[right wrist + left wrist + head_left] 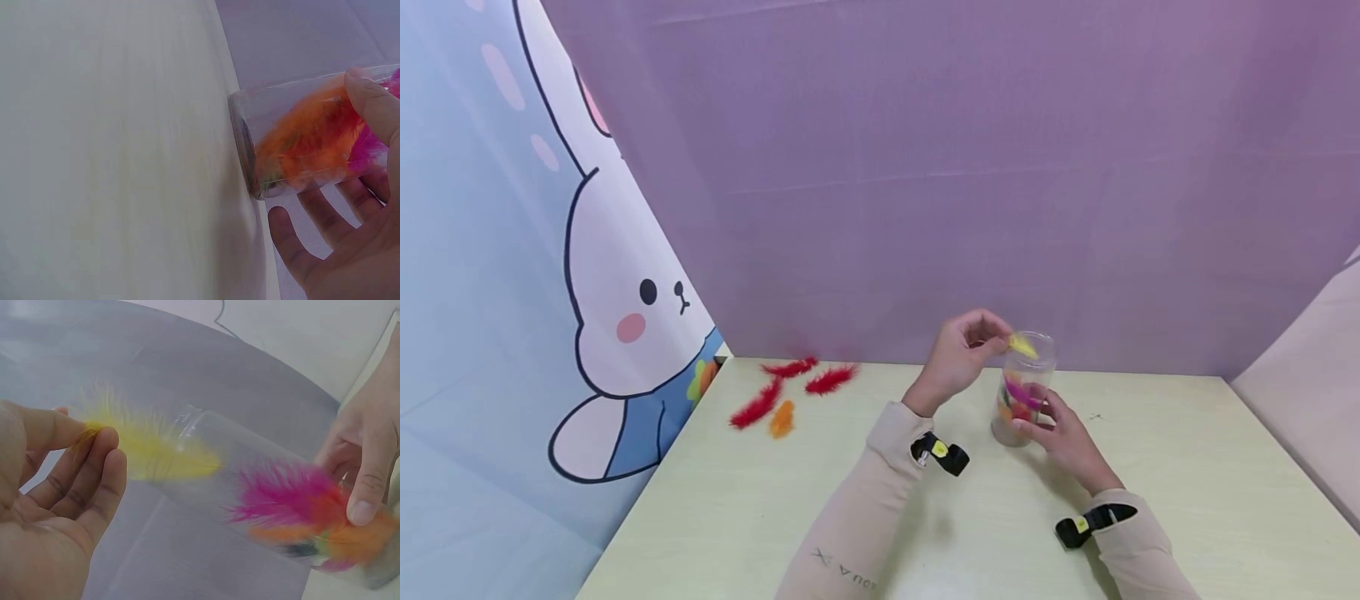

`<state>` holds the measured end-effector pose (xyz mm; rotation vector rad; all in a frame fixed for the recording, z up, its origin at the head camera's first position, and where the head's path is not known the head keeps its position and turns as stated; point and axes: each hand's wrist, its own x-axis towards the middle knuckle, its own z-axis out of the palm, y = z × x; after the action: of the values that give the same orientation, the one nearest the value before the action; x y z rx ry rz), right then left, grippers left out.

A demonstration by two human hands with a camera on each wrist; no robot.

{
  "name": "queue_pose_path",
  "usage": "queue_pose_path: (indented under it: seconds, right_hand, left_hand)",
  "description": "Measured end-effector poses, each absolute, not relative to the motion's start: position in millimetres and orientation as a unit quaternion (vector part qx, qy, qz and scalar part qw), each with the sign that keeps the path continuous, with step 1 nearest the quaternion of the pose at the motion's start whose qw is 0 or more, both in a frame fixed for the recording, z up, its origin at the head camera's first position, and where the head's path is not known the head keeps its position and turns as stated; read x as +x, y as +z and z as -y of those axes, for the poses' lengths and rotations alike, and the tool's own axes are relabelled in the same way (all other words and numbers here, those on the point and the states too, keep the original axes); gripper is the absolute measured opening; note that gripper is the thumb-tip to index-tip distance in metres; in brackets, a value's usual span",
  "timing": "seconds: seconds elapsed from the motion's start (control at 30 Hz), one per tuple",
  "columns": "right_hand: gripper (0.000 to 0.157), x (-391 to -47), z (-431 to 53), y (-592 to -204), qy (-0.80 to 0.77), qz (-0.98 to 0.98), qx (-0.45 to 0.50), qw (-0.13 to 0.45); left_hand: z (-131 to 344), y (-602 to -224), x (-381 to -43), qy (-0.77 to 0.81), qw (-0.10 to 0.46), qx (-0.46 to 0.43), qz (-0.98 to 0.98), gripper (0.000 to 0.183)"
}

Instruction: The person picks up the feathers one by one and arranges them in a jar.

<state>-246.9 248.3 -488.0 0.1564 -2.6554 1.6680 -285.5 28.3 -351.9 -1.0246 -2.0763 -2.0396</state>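
Between thumb and fingertips my left hand pinches a yellow feather by one end. The feather's other end dips into the mouth of a clear cylindrical jar. My right hand holds the jar around its lower part, thumb on one side and fingers on the other. Inside the jar lie a magenta feather and orange feathers, with a dark bit and some green low down. In the head view the jar stands on the table, slightly tilted.
On the left of the pale table lie several loose feathers: red ones, such as a red feather, and an orange feather. A purple cloth hangs behind the table. A curtain with a cartoon rabbit is at the left.
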Motion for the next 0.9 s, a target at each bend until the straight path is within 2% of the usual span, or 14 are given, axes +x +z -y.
queue_pose_path:
  seconds: [0.63, 0.9]
  right_hand:
    - [0.076, -256.9, -248.1, -498.5, 0.543, 0.835, 0.081, 0.021]
    - [0.074, -261.0, -249.2, -503.0, 0.541, 0.838, 0.073, 0.017]
  left_hand:
    - [-55.8, -368.0, -299.5, -0.591, 0.075, -0.245, 0.765, 0.004]
    - [-54.1, -372.7, -299.8, -0.583, 0.088, -0.242, 0.77, 0.007]
